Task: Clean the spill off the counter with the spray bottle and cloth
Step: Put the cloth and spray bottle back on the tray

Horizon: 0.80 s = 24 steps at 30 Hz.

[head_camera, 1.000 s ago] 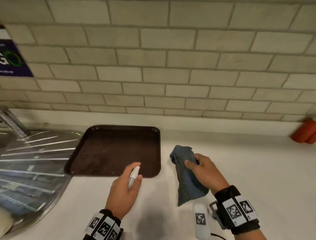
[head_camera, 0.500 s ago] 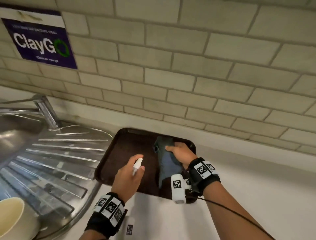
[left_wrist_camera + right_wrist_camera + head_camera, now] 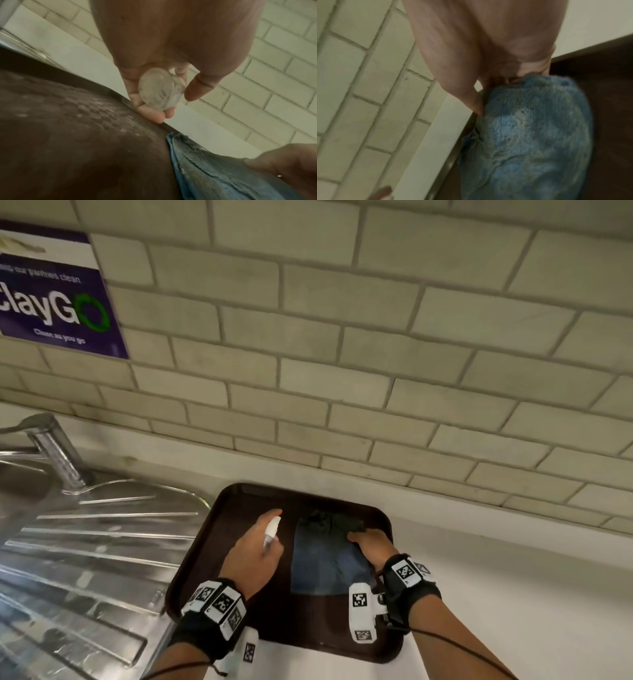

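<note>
L hand (image 3: 251,549) grips spray bottle (image 3: 272,530) at frame ctr; R hand (image 3: 371,544) clutches blue cloth (image 3: 323,563) on brown tray (image 3: 205,563), lower ctr.

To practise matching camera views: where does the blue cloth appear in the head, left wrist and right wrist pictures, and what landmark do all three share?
Head: cloth at lower centre, on the tray.
Left wrist: cloth at bottom right.
Right wrist: cloth at lower right, held by the right hand.
Shared landmark: the tray and the tiled wall.
</note>
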Tool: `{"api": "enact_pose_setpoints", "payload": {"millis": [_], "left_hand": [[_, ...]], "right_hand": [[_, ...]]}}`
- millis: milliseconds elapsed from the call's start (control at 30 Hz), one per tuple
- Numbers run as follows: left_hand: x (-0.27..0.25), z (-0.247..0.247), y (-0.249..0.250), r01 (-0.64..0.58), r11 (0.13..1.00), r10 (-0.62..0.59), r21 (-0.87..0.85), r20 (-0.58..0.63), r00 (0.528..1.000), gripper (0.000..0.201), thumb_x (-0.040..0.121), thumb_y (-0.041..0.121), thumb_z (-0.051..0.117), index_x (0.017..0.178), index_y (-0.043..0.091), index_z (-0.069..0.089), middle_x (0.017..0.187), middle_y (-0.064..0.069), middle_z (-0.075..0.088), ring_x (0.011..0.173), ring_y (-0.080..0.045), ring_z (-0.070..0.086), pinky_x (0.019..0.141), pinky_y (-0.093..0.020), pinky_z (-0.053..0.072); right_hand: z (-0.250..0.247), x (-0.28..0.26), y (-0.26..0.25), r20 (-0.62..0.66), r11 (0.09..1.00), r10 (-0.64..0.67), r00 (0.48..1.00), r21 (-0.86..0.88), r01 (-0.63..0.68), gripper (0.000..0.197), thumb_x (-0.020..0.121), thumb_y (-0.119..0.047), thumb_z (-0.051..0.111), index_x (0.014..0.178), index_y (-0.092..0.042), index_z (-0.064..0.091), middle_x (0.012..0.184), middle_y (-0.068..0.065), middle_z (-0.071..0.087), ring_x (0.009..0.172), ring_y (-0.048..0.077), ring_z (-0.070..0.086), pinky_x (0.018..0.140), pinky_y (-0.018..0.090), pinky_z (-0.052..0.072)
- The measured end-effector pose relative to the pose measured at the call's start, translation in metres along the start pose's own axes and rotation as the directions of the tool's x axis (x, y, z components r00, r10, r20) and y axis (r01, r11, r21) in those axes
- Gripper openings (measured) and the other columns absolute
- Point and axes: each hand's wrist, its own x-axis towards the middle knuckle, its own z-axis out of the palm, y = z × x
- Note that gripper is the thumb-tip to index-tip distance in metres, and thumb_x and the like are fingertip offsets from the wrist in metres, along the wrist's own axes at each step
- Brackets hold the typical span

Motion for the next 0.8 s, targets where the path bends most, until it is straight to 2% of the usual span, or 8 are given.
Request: {"api": "enact_pose_setpoints", "payload": {"millis": [100,200,233,367,500,567,733,800], "left_hand": [[0.019,0.007,0.005,0.002,0.998,-0.005,0.062,0.047,0.999,0.068,0.077,0.031,0.052,0.136,0.058,0.032,0.119,0.004,0.064,0.1,-0.024,0.065,0.093,-0.045,0.051],[0.04,0.011,0.007,0.019,0.992,-0.027,0.123,0.067,0.997,0.075,0.08,0.021,0.056,0.142,0.055,0.029,0.126,0.005,0.064,0.111,-0.026,0.063,0.099,-0.041,0.048],[0.048,0.012,0.007,0.026,0.99,-0.035,0.139,0.062,0.997,0.075,0.08,0.021,0.057,0.142,0.054,0.028,0.126,0.003,0.064,0.112,-0.027,0.063,0.099,-0.041,0.048],[0.082,0.013,0.001,0.061,0.984,-0.064,0.165,0.012,0.998,0.062,0.079,0.027,0.063,0.137,0.039,0.043,0.12,-0.003,0.069,0.11,-0.031,0.064,0.096,-0.041,0.05],[0.104,0.009,-0.005,0.04,0.992,-0.037,0.121,-0.035,0.999,0.036,0.068,0.042,0.064,0.103,0.036,0.059,0.098,0.006,0.074,0.091,-0.025,0.071,0.084,-0.039,0.056],[0.109,0.008,-0.007,0.03,0.993,-0.026,0.114,-0.039,0.999,0.028,0.067,0.044,0.064,0.093,0.035,0.059,0.088,0.007,0.072,0.086,-0.022,0.07,0.081,-0.038,0.057],[0.11,0.012,-0.003,0.02,0.989,-0.004,0.144,-0.105,0.994,0.018,0.078,0.024,0.072,0.086,0.031,0.058,0.087,0.003,0.069,0.09,-0.026,0.066,0.08,-0.033,0.048],[0.11,0.014,-0.002,0.015,0.986,0.002,0.165,-0.102,0.995,0.019,0.079,0.024,0.072,0.091,0.028,0.058,0.088,0.002,0.068,0.092,-0.028,0.066,0.077,-0.03,0.041]], "right_hand": [[-0.01,0.001,0.024,-0.074,0.988,0.002,0.997,-0.152,-0.013,0.021,0.087,-0.021,0.061,0.099,-0.007,0.07,0.101,0.016,0.07,0.088,0.028,0.065,0.081,0.036,0.054],[-0.015,-0.003,0.033,-0.112,0.936,-0.003,0.994,-0.351,-0.037,0.022,0.088,-0.03,0.058,0.098,-0.011,0.066,0.097,0.01,0.066,0.081,0.023,0.06,0.064,0.024,0.045],[-0.017,-0.003,0.036,-0.129,0.918,-0.01,0.992,-0.395,-0.043,0.024,0.087,-0.032,0.058,0.098,-0.013,0.065,0.097,0.009,0.066,0.083,0.024,0.061,0.065,0.023,0.044],[-0.02,-0.002,0.038,-0.183,0.859,-0.014,0.983,-0.505,-0.082,0.037,0.084,-0.039,0.058,0.112,-0.014,0.062,0.113,0.012,0.066,0.098,0.03,0.063,0.08,0.031,0.051],[-0.024,-0.005,0.039,-0.213,0.816,-0.037,0.976,-0.57,-0.094,0.042,0.087,-0.039,0.056,0.121,-0.015,0.056,0.123,0.012,0.059,0.11,0.032,0.059,0.088,0.032,0.049],[-0.028,-0.009,0.04,-0.216,0.802,-0.056,0.975,-0.591,-0.085,0.042,0.087,-0.04,0.056,0.12,-0.015,0.056,0.121,0.012,0.059,0.109,0.031,0.059,0.087,0.032,0.049],[-0.036,-0.026,0.048,-0.213,0.824,-0.14,0.967,-0.566,-0.005,0.031,0.089,-0.044,0.053,0.101,-0.018,0.064,0.1,0.007,0.065,0.091,0.025,0.062,0.062,0.024,0.037],[-0.041,-0.036,0.056,-0.209,0.847,-0.17,0.963,-0.531,0.034,0.035,0.088,-0.046,0.057,0.107,-0.019,0.065,0.105,0.005,0.068,0.097,0.024,0.063,0.068,0.024,0.039]]}}
